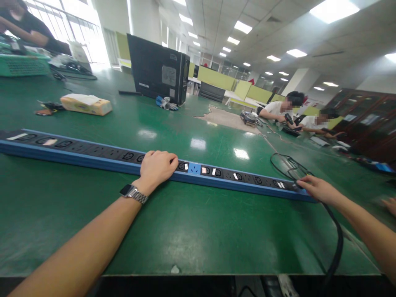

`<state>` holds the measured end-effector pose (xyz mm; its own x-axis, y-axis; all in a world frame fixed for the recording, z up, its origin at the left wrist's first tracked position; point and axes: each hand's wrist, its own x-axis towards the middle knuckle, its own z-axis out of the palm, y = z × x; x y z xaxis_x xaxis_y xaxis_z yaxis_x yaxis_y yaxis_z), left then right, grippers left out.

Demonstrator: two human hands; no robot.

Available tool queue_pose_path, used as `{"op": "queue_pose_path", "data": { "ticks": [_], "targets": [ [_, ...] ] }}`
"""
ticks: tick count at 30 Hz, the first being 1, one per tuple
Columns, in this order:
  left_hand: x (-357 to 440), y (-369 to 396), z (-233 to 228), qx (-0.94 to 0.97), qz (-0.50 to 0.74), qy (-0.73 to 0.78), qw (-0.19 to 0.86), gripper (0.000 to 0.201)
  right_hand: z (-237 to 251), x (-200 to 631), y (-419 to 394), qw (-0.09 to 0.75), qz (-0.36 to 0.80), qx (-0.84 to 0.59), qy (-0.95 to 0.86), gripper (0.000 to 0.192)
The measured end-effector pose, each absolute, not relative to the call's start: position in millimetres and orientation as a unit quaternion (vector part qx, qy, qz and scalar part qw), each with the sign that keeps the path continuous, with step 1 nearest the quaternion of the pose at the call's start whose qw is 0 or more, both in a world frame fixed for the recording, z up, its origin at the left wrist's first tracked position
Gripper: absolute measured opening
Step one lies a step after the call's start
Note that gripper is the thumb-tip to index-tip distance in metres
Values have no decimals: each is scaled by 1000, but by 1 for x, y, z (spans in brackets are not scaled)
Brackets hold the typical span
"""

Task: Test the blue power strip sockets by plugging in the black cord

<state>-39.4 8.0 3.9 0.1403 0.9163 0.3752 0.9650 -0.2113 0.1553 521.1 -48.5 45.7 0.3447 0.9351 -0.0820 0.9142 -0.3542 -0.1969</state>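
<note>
A long blue and black power strip (93, 153) lies across the green table (173, 231), running from the far left to the right. My left hand (157, 166), with a metal watch on its wrist, rests curled over the strip's middle, covering a few sockets. My right hand (318, 189) touches the strip's right end, where a black cable (335, 231) leaves it, loops on the table and drops over the near edge. Whether the right fingers grip the end is unclear.
A black computer tower (157, 72) stands at the back centre, small parts (165, 103) at its foot. A yellow tissue pack (86, 104) lies back left. One person sits at far left (27, 29), two at far right (286, 109). Another hand (390, 205) shows at the right edge.
</note>
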Motion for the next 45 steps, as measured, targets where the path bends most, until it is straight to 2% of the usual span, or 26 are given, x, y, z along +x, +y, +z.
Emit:
{"op": "queue_pose_path", "data": {
  "ticks": [3,7,13,19,28,31,36,41,45],
  "targets": [
    [-39,8,4,-749,-195,-631,62,41,51,510,-45,13,39,-807,-590,29],
    [-39,8,5,-747,-189,-634,63,41,52,502,-42,-4,91,-820,-566,30],
    [-39,8,6,-748,-176,-637,62,42,43,507,-35,6,110,-848,-519,37],
    [-39,8,6,-752,-178,-631,67,41,28,521,-48,-8,-30,-802,-596,35],
    [-38,7,8,-749,-178,-636,60,40,23,519,-47,-32,-31,-773,-633,33],
    [-38,7,7,-749,-183,-634,59,41,33,516,-45,-23,-24,-775,-631,33],
    [-39,8,6,-754,-186,-626,65,42,78,529,-43,30,-52,-830,-554,41],
    [-40,9,7,-754,-178,-629,58,42,81,540,-51,12,112,-839,-533,45],
    [-40,9,6,-755,-173,-629,62,41,58,540,-53,66,84,-837,-537,40]
  ]
}}
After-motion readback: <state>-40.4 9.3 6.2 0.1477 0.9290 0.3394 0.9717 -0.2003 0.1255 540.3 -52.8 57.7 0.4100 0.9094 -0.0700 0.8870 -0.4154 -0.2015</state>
